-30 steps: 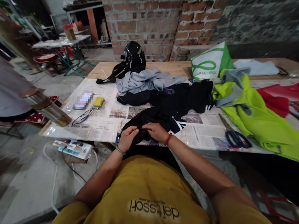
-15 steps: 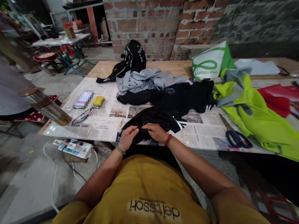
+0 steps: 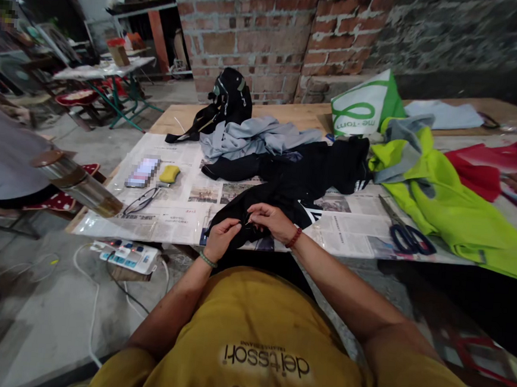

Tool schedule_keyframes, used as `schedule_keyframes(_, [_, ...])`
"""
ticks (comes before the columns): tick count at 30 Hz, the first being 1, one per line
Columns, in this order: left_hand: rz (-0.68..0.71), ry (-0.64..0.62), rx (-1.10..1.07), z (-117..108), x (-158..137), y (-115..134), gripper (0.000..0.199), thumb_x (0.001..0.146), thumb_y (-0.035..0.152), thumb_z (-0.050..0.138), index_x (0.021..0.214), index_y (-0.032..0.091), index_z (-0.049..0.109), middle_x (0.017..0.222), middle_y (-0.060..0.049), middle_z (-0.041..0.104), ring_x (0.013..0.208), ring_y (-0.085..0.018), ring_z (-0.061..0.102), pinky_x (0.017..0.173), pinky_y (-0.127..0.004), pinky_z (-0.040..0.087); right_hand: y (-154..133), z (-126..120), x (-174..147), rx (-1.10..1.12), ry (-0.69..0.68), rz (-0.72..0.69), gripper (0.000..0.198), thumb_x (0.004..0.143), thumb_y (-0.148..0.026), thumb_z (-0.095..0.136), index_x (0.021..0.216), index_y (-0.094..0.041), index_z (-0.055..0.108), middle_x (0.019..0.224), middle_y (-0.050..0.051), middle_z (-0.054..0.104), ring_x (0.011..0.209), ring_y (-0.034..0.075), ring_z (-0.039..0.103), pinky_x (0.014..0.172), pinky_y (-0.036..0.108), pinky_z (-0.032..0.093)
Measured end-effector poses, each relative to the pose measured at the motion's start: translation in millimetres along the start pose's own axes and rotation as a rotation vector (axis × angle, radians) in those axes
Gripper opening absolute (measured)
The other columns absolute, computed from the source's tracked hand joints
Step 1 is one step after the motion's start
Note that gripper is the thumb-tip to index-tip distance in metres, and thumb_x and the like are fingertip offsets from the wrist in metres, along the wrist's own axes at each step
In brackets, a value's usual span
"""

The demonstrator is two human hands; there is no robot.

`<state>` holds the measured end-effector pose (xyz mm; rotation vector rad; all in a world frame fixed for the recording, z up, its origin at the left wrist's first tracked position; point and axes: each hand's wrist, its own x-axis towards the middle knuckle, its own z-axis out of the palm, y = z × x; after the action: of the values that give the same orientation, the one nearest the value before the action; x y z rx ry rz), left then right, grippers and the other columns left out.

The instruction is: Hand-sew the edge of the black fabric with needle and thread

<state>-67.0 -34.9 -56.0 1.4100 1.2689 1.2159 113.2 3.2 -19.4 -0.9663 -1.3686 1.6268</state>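
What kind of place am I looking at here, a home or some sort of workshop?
Most likely an informal sewing or mending workshop. Bare brick wall behind, a long newspaper-covered table piled with garments such as the yellow-green vest, scissors lying ready, and both hands, left hand and right hand, working a black garment.

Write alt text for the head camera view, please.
A person in a yellow shirt pinches black fabric with the left hand and right hand at a newspaper-covered table; scissors and a neon-yellow garment lie to the right.

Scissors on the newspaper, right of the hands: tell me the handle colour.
The scissors have dark blue handles, seen in the head view.
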Motion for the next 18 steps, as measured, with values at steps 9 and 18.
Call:
schedule_keyframes(9, [0.097, -0.084, 0.057, -0.3, -4.5, 13.0, 0.016, 0.073, 0.030, 0.062, 0.079, 0.015, 0.067, 0.074, -0.001, 0.062, 0.070, -0.011, 0.054, 0.067, -0.022, 0.043, -3.2, 11.4, -1.7, 0.185, 0.007, 0.180, 0.027, 0.063, -0.033, 0.071, 0.072, -0.015, 0.054, 0.065, 0.000, 0.065, 0.041, 0.006, 0.054, 0.032, 0.014, 0.028])
schedule_keyframes(18, [0.195, -0.082, 0.088, 0.4, -5.3, 12.2, 0.014, 0.075, 0.028, 0.060, 0.077, 0.016, 0.066, 0.072, -0.001, 0.060, 0.068, -0.011, 0.053, 0.065, -0.022, 0.042, -1.9, 23.0, 0.3, -0.061, 0.127, 0.160, 0.024, 0.071, -0.035, 0.061, 0.059, -0.016, 0.052, 0.046, -0.008, 0.044, 0.035, 0.002, 0.036, 0.032, 0.014, 0.027])
